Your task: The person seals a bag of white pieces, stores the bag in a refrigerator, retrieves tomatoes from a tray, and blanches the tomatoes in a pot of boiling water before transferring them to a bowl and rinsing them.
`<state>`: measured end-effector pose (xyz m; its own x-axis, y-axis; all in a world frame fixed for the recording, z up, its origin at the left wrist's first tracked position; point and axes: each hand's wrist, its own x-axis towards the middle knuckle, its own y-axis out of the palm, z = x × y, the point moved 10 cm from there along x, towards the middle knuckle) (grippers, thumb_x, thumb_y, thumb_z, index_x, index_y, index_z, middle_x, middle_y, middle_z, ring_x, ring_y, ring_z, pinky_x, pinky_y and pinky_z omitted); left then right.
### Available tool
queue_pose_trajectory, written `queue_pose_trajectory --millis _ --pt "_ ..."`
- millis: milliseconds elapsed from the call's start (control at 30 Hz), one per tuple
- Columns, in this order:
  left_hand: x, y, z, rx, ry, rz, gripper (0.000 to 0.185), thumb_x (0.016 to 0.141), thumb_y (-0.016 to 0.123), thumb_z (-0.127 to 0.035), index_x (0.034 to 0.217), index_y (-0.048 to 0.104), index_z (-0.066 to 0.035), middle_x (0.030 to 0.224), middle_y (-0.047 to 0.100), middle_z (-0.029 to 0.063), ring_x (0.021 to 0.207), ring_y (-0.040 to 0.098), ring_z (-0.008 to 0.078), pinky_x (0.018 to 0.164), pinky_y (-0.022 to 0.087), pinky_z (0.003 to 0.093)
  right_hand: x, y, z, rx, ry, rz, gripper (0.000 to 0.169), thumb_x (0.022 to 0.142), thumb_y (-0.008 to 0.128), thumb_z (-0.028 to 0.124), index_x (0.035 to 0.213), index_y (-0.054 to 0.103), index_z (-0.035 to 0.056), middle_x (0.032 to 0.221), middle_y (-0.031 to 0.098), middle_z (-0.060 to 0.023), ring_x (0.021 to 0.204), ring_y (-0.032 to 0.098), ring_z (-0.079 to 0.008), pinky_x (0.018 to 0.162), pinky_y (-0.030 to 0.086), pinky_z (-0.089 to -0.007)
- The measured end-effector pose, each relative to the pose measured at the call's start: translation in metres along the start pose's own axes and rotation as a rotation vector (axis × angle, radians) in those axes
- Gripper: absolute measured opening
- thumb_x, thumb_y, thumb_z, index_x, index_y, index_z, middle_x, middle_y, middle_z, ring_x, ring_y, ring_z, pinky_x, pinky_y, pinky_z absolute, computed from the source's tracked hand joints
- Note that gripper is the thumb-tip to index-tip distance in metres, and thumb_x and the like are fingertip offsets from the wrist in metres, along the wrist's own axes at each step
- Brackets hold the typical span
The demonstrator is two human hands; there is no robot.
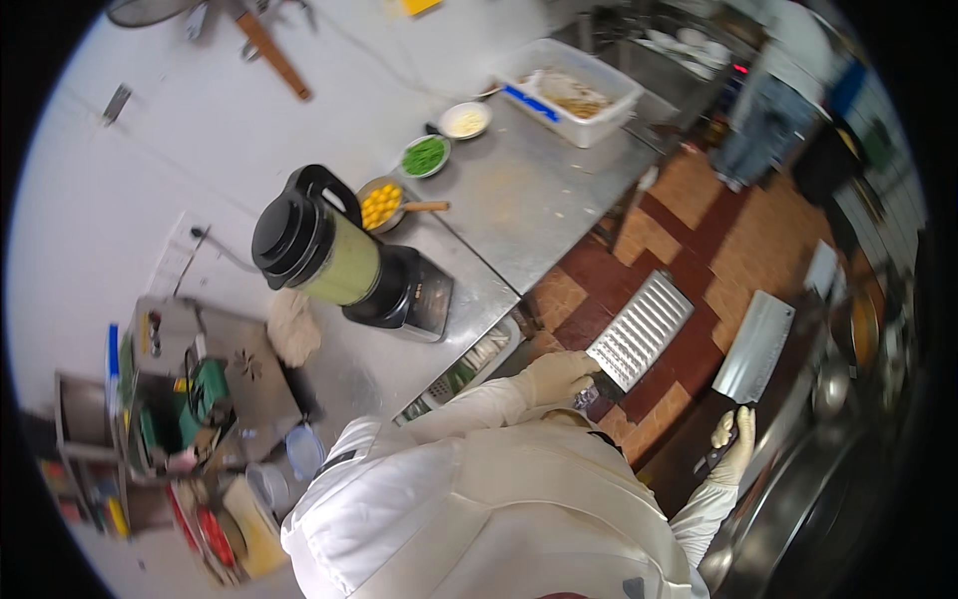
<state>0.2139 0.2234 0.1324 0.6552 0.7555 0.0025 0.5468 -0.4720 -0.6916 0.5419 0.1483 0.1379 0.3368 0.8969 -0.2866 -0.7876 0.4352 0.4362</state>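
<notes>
A pale glove covers my left hand (560,376), which grips the near end of a flat metal grater (642,329) with rows of raised slots. The grater is held out over the tiled floor. Over to the right, my right hand (733,443), gloved as well, is closed around the dark handle of a cleaver (754,347). Its broad steel blade points away from me. On the steel counter to my left stands a blender (359,262) holding a pale green mixture, lid on. Part of the left fingers is hidden behind the grater.
Along the wall, the steel counter (524,202) carries a pan of egg yolks (382,206), a bowl of chopped greens (424,156), a white bowl (465,120) and a plastic tub (572,90). Another person (778,97) stands far right. Large metal pans (786,509) lie near my right arm.
</notes>
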Motion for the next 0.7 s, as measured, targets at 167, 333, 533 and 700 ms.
queue_pose_trajectory --millis 167,333,533,700 --pt "0.107 -0.04 0.055 -0.009 -0.236 -0.08 0.023 0.09 0.051 -0.016 0.106 0.061 -0.004 0.103 0.062 0.0157 0.095 0.06 0.0346 0.084 0.047 0.0431 0.172 0.076 0.032 -0.035 0.033 0.132 0.016 0.1 0.048 0.023 0.099 0.05 0.0074 0.067 0.047 0.0004 0.045 0.036 -0.0053 0.041 0.03 -0.0206" --pt "0.255 -0.069 0.083 0.079 -0.199 -0.103 0.024 0.091 0.05 -0.022 0.106 0.063 -0.008 0.101 0.064 0.0121 0.094 0.061 0.0328 0.083 0.049 0.0423 0.318 0.065 0.038 0.135 0.196 0.251 0.027 0.1 0.047 0.027 0.081 0.049 0.0073 0.063 0.045 0.0006 0.044 0.036 -0.0062 0.04 0.029 -0.0203" --pt "0.431 -0.078 0.08 0.201 -0.145 0.054 0.026 0.091 0.049 -0.026 0.105 0.063 -0.009 0.099 0.064 0.0124 0.094 0.061 0.0334 0.082 0.049 0.044 0.443 0.002 0.097 0.004 0.164 0.007 0.021 0.099 0.051 0.026 0.087 0.05 0.0086 0.065 0.047 0.0011 0.045 0.037 -0.0045 0.041 0.03 -0.0192" --pt "0.537 -0.077 0.105 0.082 -0.141 -0.241 0.025 0.091 0.052 -0.022 0.106 0.065 -0.008 0.102 0.066 0.0133 0.096 0.062 0.0328 0.083 0.051 0.0413 0.57 0.011 0.175 -0.061 0.146 0.147 0.015 0.097 0.054 0.024 0.102 0.051 0.0101 0.066 0.047 0.0012 0.045 0.037 -0.0051 0.038 0.028 -0.0195"
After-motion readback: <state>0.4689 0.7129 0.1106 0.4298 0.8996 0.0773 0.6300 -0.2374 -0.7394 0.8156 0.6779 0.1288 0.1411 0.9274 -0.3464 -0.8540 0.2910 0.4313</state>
